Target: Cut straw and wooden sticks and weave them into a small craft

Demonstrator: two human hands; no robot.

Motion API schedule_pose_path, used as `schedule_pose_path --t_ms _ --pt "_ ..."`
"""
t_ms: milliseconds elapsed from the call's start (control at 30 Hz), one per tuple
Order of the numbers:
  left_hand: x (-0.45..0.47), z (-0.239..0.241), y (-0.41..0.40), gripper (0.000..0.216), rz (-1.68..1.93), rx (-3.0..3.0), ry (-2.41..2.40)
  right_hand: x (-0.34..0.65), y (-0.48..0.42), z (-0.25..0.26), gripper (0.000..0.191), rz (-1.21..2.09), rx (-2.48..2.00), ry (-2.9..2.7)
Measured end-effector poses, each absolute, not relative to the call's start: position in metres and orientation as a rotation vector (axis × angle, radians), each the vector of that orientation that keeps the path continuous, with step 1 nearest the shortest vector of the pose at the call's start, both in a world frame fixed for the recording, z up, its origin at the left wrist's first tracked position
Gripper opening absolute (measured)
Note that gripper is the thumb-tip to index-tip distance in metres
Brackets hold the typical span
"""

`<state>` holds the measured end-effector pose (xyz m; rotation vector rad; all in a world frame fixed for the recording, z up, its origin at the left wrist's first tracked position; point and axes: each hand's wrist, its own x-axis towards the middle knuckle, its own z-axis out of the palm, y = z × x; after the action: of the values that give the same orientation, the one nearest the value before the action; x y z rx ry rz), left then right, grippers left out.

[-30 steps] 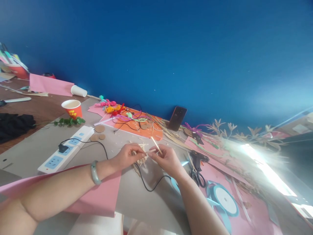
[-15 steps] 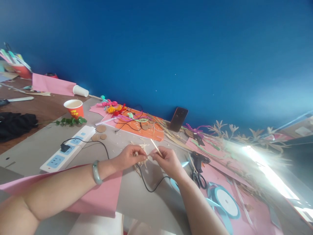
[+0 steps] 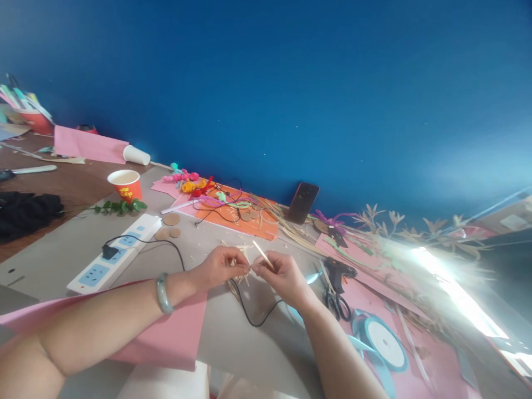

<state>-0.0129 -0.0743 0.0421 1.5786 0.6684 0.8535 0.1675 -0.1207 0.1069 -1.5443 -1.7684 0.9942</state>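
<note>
Thumb and fingers of my right hand (image 3: 285, 277) are closed on a thin pale stick (image 3: 262, 255), which points up and to the left. My left hand (image 3: 222, 265) is pinched, its fingertips almost meeting those of the right; whatever sits between them is too small to make out. Behind and below the fingertips lies a small heap of pale slivers (image 3: 244, 277), partly hidden by the left hand. A black cord (image 3: 253, 323) runs past the heap and under my right wrist.
A white power strip (image 3: 116, 254) and a red paper cup (image 3: 126, 185) stand to the left. On the right lie a glue gun (image 3: 338, 272), black scissors (image 3: 337, 305) and a roll of light blue ribbon (image 3: 384, 342). A phone (image 3: 303, 203) leans against the blue wall.
My right hand has shifted slightly left, closer to my left fingertips, and the stick has moved a little left and down with it. My left hand stays pinched in place.
</note>
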Motion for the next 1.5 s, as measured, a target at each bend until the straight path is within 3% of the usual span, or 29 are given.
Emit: schedule_pose_path --t_ms 967,1233,1500 --pt "-0.014 0.042 -0.071 0.025 0.795 1.468 0.670 0.171 -0.119 0.100 0.016 0.933 -1.530 -1.789" --pt "-0.016 0.050 -0.074 0.030 0.875 1.464 0.730 0.171 -0.121 0.102 0.024 0.582 -1.711 -1.741" --pt "-0.014 0.051 -0.075 0.030 0.883 1.372 0.737 0.162 -0.123 0.103 0.024 0.735 -1.653 -2.036"
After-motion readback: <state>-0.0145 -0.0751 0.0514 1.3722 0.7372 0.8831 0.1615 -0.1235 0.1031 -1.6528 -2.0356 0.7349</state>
